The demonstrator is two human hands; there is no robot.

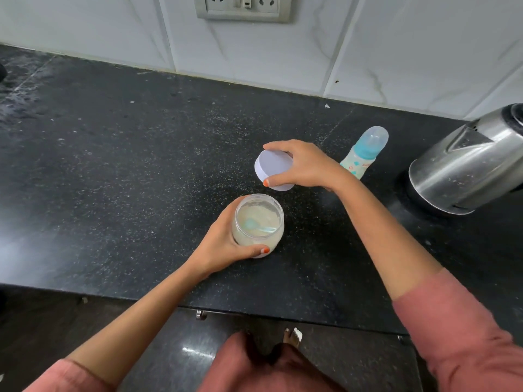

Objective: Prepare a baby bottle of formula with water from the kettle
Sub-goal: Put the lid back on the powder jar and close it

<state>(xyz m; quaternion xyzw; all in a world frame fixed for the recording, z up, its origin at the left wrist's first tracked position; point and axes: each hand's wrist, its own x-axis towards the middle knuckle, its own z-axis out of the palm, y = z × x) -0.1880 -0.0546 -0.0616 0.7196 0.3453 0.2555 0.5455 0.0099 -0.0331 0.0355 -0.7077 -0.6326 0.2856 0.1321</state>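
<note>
Left hand (223, 244) around clear round jar (258, 222), right hand (308, 165) around white lid (273, 169)

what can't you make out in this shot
Head view only.
- Stainless steel kettle: right side cut off by the frame edge; water level hidden by its wall.
- Baby bottle with teal collar: base hidden behind the right hand and wrist; print too small.
- Teal scoop in the clear formula jar: blurred, partly buried in powder.

The countertop (141, 171) is seen as black with pale flecks, the lid (273, 165) white, the jar (276, 239) filled with cream powder (253, 213), the bottle (365, 154) ringed teal, the kettle (467, 168) silver
</note>
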